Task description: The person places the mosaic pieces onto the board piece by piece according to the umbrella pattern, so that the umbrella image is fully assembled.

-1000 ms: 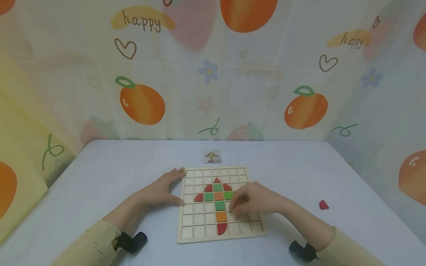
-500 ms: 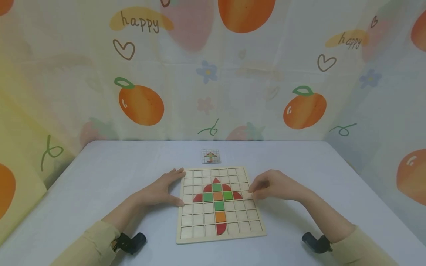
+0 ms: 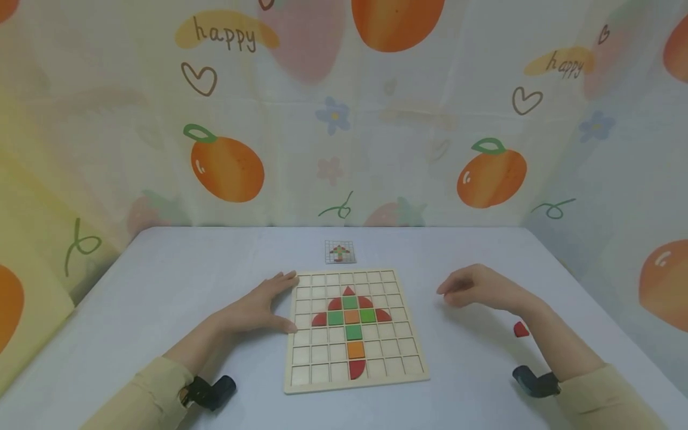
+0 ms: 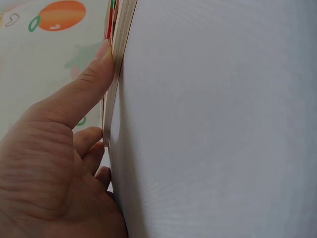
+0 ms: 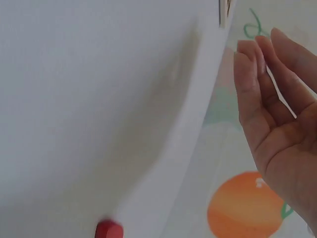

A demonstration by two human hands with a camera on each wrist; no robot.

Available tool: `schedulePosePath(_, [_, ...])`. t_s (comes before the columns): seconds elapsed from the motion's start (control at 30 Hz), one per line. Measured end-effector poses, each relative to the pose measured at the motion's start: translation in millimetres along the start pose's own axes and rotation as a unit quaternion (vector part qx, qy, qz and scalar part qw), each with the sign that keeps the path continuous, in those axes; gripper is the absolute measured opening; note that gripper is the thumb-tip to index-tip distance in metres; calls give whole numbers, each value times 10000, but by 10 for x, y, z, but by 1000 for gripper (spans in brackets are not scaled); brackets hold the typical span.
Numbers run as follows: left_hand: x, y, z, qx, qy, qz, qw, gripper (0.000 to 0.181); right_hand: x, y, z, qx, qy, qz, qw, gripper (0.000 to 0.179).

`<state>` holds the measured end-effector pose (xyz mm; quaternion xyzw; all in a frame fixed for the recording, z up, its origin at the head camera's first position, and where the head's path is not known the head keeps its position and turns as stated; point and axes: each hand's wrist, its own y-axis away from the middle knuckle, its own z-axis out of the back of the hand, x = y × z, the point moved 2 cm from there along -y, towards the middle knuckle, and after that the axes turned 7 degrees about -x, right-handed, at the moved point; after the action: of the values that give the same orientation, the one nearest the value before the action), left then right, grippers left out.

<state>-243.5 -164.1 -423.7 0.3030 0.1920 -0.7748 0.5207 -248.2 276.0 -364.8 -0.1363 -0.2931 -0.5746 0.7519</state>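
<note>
A light wooden grid board (image 3: pixel 387 361) lies on the white table. On it, green squares (image 3: pixel 353 332), orange squares (image 3: pixel 356 349) and red curved pieces (image 3: pixel 357 369) form a plane-like shape topped by a red triangle (image 3: pixel 348 291). My left hand (image 3: pixel 255 307) rests at the board's left edge, thumb and fingers spread; the left wrist view has the thumb (image 4: pixel 86 91) against that edge. Right of the board hovers my right hand (image 3: pixel 481 289), fingers loosely bent; in the right wrist view nothing is between its fingers (image 5: pixel 250 94). A loose red piece (image 3: pixel 520 329) lies near the right forearm.
Behind the board lies a small card (image 3: pixel 340 252) printed with a similar coloured shape on a grid. A curtain (image 3: pixel 290 167) with oranges and the word "happy" hangs past the table's back edge. Each wrist carries a small black camera (image 3: pixel 214 393).
My right hand has withdrawn from the board to the right, uncovering a red curved piece at the shape's right side. The left hand has stayed at the board's edge.
</note>
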Motion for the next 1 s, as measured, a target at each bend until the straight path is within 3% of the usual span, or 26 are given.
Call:
schedulePosePath(0.2, [-2, 5, 9, -18, -22, -103, 9999, 104, -216, 70, 192, -22, 62, -96, 9999, 28])
schedulePosePath(0.47, [-5, 10, 11, 5, -10, -127, 9999, 105, -595, 231, 428, 233, 154, -240, 9993, 27])
schedulePosePath(0.8, [17, -6, -11, 1, -40, -65, 10000, 105, -966, 410, 507, 500, 107, -763, 9958, 27])
schedulePosePath(1.0, [-1, 7, 0, -30, -81, -62, 9999, 104, -1029, 459, 486, 889, -160, -754, 9931, 27])
